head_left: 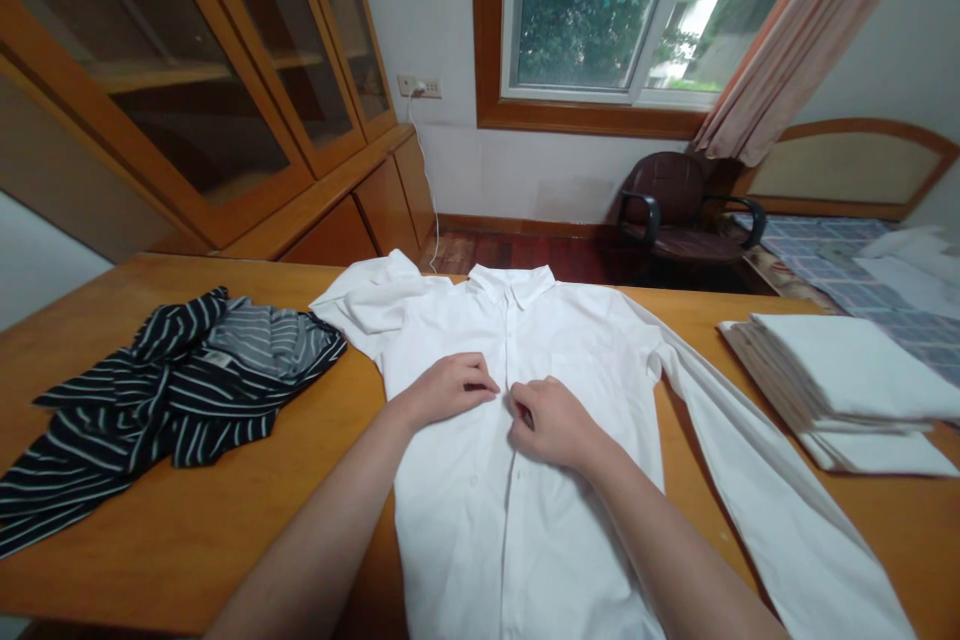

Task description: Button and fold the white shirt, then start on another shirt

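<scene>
A white long-sleeved shirt (450,510) lies front up on the table, its collar pointing away from me. The sleeve on the right stretches down toward the table's near edge; the one on the left is bunched beside the shoulder. At the front placket, about mid-chest, my left hand (452,386) is closed with fingertips pinching the fabric edge. Just across from it my right hand (553,422) is curled, thumb and forefinger pinched on the placket. Any button between the fingers is hidden. Lower down, the placket's edges lie slightly apart.
A crumpled black-and-white striped garment (225,390) lies left on the wooden table (322,490). Folded white cloths (847,370) are stacked at the right. Beyond stand a glass-doored cabinet (300,160), an office chair (675,210) and a bed (817,260).
</scene>
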A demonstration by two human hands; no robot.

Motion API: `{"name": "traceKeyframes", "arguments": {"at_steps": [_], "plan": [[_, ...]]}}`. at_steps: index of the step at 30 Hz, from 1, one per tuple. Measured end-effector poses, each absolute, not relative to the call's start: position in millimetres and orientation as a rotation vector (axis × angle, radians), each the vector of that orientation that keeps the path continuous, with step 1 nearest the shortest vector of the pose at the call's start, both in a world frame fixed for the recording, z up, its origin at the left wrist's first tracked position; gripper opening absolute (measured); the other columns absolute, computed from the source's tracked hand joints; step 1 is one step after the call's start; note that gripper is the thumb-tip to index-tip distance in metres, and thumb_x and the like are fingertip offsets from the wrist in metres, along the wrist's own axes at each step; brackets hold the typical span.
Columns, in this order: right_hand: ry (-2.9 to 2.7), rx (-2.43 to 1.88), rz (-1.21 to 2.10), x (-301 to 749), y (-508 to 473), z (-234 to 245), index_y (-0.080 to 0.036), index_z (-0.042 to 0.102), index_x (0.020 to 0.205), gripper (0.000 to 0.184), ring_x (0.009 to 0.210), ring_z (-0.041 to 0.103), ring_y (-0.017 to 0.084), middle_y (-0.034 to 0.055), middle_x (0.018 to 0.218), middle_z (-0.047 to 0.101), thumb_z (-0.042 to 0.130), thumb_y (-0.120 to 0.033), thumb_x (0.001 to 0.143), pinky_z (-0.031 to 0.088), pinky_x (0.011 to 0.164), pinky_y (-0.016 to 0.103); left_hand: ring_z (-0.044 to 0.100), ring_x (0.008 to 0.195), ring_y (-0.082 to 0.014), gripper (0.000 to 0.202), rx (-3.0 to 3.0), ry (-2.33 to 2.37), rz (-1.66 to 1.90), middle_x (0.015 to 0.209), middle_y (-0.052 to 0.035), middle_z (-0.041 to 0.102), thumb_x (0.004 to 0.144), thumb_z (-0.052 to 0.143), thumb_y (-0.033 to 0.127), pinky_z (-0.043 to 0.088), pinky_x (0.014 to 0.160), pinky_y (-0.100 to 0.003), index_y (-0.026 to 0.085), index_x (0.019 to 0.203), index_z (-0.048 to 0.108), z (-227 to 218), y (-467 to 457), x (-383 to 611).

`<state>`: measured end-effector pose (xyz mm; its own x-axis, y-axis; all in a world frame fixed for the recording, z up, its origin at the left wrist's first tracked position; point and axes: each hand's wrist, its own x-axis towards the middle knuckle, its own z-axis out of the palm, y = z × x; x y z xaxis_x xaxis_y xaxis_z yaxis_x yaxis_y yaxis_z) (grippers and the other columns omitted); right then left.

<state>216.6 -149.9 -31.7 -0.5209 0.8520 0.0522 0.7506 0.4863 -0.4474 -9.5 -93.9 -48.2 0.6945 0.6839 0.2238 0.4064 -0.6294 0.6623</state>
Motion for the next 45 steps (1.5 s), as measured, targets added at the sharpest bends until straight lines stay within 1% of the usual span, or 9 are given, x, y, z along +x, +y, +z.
{"name": "traceKeyframes", "arguments": {"at_steps": [4,10,14,18,25,36,40,42,45], "plan": [[-2.384,-1.345,0.628,218,-149,-33,-0.022,0.048,0.078,0.014,0.059,0.043,0.014,-0.0046,0.063,0.050,0.051,-0.014,0.067,0.027,0.065,0.026,0.063,0.082,-0.0128,0.012,2.326,0.829,0.650,0.086,-0.0012,0.064,0.092,0.065,0.025,0.047,0.076,-0.024,0.021,0.091,0.076,-50,-94,-9],[-2.207,-1.317,0.810,223,-147,-39,-0.022,0.050,0.100,0.035,0.063,0.047,0.014,-0.0064,0.069,0.049,0.050,-0.012,0.067,0.029,0.062,0.025,0.061,0.078,-0.0125,0.010,2.320,0.826,0.643,0.088,-0.0026,0.064,0.090,0.063,0.022,0.046,0.071,-0.023,0.019,0.090,0.073,-46,-97,-9],[-2.114,-1.303,0.836,226,-145,-45,-0.023,0.048,0.107,0.040,0.063,0.047,0.014,-0.0069,0.070,0.047,0.050,-0.011,0.069,0.031,0.062,0.025,0.061,0.077,-0.0126,0.013,2.340,0.830,0.613,0.088,-0.0026,0.063,0.089,0.060,0.017,0.046,0.070,-0.023,0.019,0.092,0.072,-41,-100,-8],[-2.033,-1.315,0.855,228,-144,-49,-0.023,0.047,0.108,0.042,0.062,0.048,0.014,-0.0073,0.070,0.048,0.051,-0.011,0.068,0.033,0.061,0.025,0.061,0.080,-0.0132,0.013,2.361,0.838,0.606,0.089,-0.0026,0.064,0.089,0.060,0.016,0.046,0.074,-0.024,0.020,0.091,0.072,-42,-101,-7],[-2.001,-1.310,0.833,228,-145,-48,-0.023,0.049,0.106,0.039,0.063,0.049,0.014,-0.0066,0.070,0.050,0.050,-0.010,0.069,0.034,0.061,0.025,0.063,0.081,-0.0130,0.013,2.384,0.830,0.646,0.087,-0.0024,0.065,0.089,0.059,0.015,0.047,0.074,-0.023,0.019,0.089,0.071,-45,-103,-5],[-1.997,-1.275,0.911,232,-144,-48,-0.023,0.051,0.107,0.040,0.066,0.055,0.013,-0.0047,0.079,0.059,0.051,-0.007,0.071,0.039,0.064,0.024,0.063,0.085,-0.0141,0.016,2.343,0.832,0.633,0.093,-0.0039,0.065,0.089,0.058,0.015,0.049,0.077,-0.024,0.019,0.098,0.071,-44,-102,-7],[-2.026,-1.240,0.961,236,-143,-43,-0.022,0.056,0.108,0.033,0.068,0.056,0.014,-0.0041,0.077,0.060,0.051,-0.010,0.078,0.042,0.066,0.024,0.062,0.087,-0.0152,0.011,2.325,0.833,0.652,0.095,-0.0039,0.063,0.089,0.061,0.019,0.049,0.078,-0.025,0.020,0.096,0.070,-44,-101,-9],[-2.049,-1.227,0.979,238,-143,-40,-0.021,0.061,0.109,0.032,0.071,0.057,0.015,-0.0023,0.080,0.064,0.050,-0.011,0.081,0.043,0.069,0.025,0.062,0.088,-0.0154,0.010,2.335,0.825,0.653,0.096,-0.0039,0.063,0.090,0.062,0.021,0.049,0.079,-0.026,0.020,0.095,0.070,-44,-100,-9],[-2.079,-1.196,0.987,241,-141,-39,-0.021,0.068,0.108,0.036,0.087,0.063,0.018,0.0023,0.097,0.071,0.046,-0.008,0.084,0.046,0.083,0.030,0.062,0.088,-0.0150,0.010,2.336,0.807,0.658,0.096,-0.0039,0.063,0.092,0.062,0.023,0.049,0.081,-0.027,0.020,0.093,0.071,-45,-99,-10]]}}
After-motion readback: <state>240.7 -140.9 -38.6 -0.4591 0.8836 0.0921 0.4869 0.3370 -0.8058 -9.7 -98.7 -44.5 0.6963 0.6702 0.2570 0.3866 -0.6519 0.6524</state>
